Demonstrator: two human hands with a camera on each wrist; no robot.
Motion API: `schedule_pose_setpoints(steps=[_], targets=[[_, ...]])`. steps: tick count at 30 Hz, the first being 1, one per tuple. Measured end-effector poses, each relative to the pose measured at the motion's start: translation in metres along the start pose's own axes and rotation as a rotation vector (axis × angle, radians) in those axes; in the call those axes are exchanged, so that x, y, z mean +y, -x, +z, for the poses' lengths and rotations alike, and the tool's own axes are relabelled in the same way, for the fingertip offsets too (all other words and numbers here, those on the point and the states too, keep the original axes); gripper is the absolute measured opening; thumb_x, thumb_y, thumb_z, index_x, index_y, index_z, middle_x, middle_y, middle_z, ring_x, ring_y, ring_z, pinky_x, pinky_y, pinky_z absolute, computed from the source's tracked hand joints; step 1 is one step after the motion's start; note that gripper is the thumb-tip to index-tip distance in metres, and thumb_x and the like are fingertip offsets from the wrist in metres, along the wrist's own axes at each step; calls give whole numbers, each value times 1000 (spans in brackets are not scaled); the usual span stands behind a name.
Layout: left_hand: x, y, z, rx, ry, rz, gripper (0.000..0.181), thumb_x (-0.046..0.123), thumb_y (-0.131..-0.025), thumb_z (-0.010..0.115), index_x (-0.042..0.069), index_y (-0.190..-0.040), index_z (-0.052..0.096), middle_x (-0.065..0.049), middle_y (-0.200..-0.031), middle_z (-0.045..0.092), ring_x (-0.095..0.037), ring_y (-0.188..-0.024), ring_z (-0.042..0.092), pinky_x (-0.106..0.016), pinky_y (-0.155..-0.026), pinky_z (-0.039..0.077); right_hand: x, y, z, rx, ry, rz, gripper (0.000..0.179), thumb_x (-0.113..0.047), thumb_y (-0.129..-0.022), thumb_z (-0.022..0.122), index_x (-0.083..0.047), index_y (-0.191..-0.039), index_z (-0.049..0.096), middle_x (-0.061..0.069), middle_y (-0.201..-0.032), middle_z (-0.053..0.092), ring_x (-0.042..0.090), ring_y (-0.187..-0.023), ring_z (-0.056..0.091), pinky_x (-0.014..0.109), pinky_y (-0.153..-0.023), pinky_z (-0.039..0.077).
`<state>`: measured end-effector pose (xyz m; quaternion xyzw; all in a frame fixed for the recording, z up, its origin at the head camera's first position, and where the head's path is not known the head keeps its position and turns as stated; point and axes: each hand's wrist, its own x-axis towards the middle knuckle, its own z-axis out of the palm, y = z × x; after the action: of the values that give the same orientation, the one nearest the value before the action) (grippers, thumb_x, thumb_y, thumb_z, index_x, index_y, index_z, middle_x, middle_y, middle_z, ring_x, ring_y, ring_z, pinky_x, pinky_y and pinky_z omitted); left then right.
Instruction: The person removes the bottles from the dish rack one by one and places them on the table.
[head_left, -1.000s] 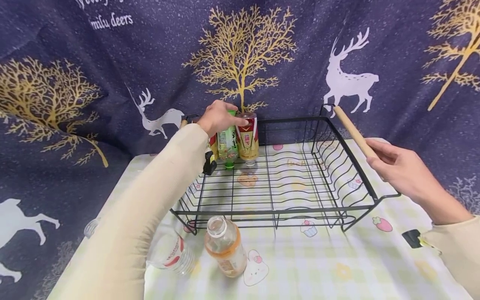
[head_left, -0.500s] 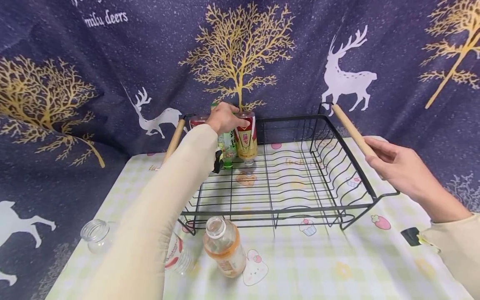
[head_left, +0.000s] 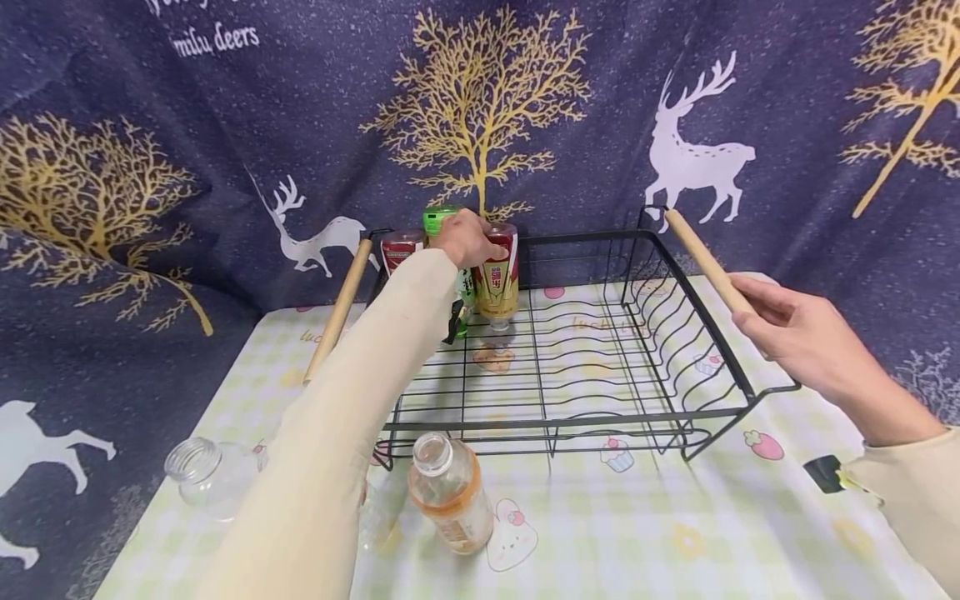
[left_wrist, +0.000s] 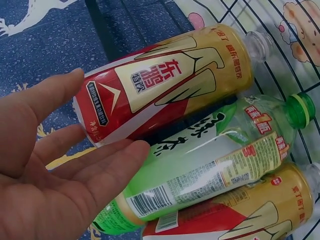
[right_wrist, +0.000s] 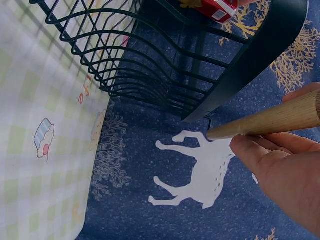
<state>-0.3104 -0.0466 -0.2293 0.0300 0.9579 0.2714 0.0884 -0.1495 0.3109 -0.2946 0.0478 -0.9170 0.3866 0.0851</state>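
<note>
Three bottles stand upside down at the back left of a black wire dish rack (head_left: pixel 542 425). My left hand (head_left: pixel 467 237) is at the base end of the right-hand red-and-gold drink bottle (head_left: pixel 498 287), thumb and fingers on either side of it (left_wrist: pixel 170 80). Beside it is a green tea bottle (left_wrist: pixel 200 160), close to my fingertips. A second red-and-gold bottle (left_wrist: pixel 240 210) is farther left, partly behind my sleeve. My right hand (head_left: pixel 798 337) pinches the rack's right wooden handle (head_left: pixel 701 258) between thumb and fingers, also seen in the right wrist view.
In front of the rack stands a bottle with an orange band (head_left: pixel 453 500). A clear jar-like bottle (head_left: pixel 213 479) lies at the left; another clear bottle is mostly behind my left sleeve. The left wooden handle (head_left: pixel 337 312) rises beside that arm. A dark cloth (head_left: pixel 600 125) hangs behind.
My left hand has shifted right along the bottle bases, and the right-hand red-and-gold bottle has moved slightly right. The left red-and-gold bottle's base has come into view. My right hand stays on the handle.
</note>
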Motion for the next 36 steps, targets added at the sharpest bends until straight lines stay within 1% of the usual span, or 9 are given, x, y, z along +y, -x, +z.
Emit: schedule_pose_setpoints(steps=[5, 15, 18, 21, 25, 27, 30, 33, 36], targets=[[-1, -5, 0, 0, -12, -3, 53, 30, -95, 70, 13, -143, 56, -9, -149, 48, -28, -132, 48, -43, -102, 49, -4, -1, 1, -2, 11, 0, 51, -17, -103, 55, 1, -149, 43, -21, -97, 59, 7, -62, 51, 24, -47, 41], [-6, -5, 4, 71, 18, 5, 44, 28, -95, 71, 10, -134, 64, -9, -137, 57, -27, -121, 56, -43, -96, 53, -2, -1, 1, 6, -12, -7, 51, -17, -103, 56, 2, -149, 43, -31, -95, 55, 5, -63, 51, 22, -48, 42], [-5, -5, 4, 81, -17, 9, 38, 30, -94, 72, 10, -125, 67, -9, -132, 59, -26, -118, 56, -42, -92, 54, -2, -1, 2, 8, -1, -7, 51, -17, -103, 56, 2, -148, 43, -19, -102, 60, 4, -64, 52, 22, -48, 43], [-1, -6, 5, 88, -90, 19, 28, 34, -94, 71, 9, -105, 69, -9, -121, 61, -25, -112, 54, -40, -86, 54, -1, -1, 2, 12, 12, -8, 51, -17, -103, 56, 2, -148, 44, -4, -109, 63, 4, -65, 52, 22, -48, 43], [4, -6, 6, 97, -140, 18, 32, 38, -94, 71, 8, -85, 66, -10, -114, 59, -24, -107, 53, -38, -81, 54, -1, -1, 3, 14, 18, -5, 50, -17, -103, 56, 1, -148, 44, 11, -118, 63, 2, -66, 52, 22, -48, 43], [7, -6, 7, 103, -143, 13, 33, 39, -93, 71, 8, -85, 67, -11, -116, 58, -24, -106, 55, -38, -81, 54, -1, -2, 3, 14, 20, -2, 50, -17, -103, 55, 1, -148, 44, 18, -121, 61, 1, -67, 52, 21, -48, 43], [10, -6, 9, 111, -161, 9, 34, 42, -93, 70, 8, -95, 68, -12, -116, 59, -24, -103, 60, -37, -81, 55, -1, -1, 3, 16, 27, -1, 50, -17, -103, 55, 1, -148, 44, 20, -122, 60, 1, -67, 52, 21, -48, 43], [11, -7, 12, 127, -186, 14, 41, 46, -92, 71, 8, -105, 68, -12, -114, 60, -24, -98, 62, -36, -78, 56, -1, -1, 3, 18, 28, -3, 50, -17, -103, 55, 1, -148, 45, 11, -116, 63, 3, -64, 52, 22, -47, 43], [11, -8, 14, 133, -195, 14, 44, 49, -90, 72, 8, -106, 69, -11, -112, 61, -23, -93, 63, -35, -74, 55, -1, -1, 3, 17, 22, -3, 50, -17, -103, 56, 1, -148, 45, 1, -111, 64, 5, -63, 52, 23, -47, 42]])
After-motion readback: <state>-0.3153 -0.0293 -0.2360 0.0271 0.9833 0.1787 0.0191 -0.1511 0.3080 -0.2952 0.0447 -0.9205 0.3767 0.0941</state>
